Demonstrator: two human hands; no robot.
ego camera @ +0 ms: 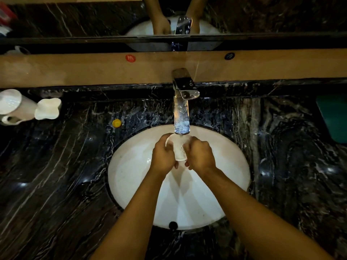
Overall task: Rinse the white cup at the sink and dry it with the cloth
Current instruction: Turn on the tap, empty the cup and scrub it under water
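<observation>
The white cup (pixel 178 148) is held over the white oval sink (pixel 131 166), directly under the spout of the chrome tap (pixel 181 109). Water runs from the spout onto the cup's upper end. My left hand (pixel 163 153) grips the cup from the left and my right hand (pixel 200 154) grips it from the right. Both hands wrap around it, so only its middle strip shows. A teal cloth (pixel 333 117) lies on the counter at the far right edge.
The black marble counter (pixel 56 175) surrounds the sink. White cups and a white dish (pixel 47 108) stand at the far left. A small yellow cap (pixel 116 123) lies left of the tap. A mirror (pixel 93 19) rises behind a tan ledge.
</observation>
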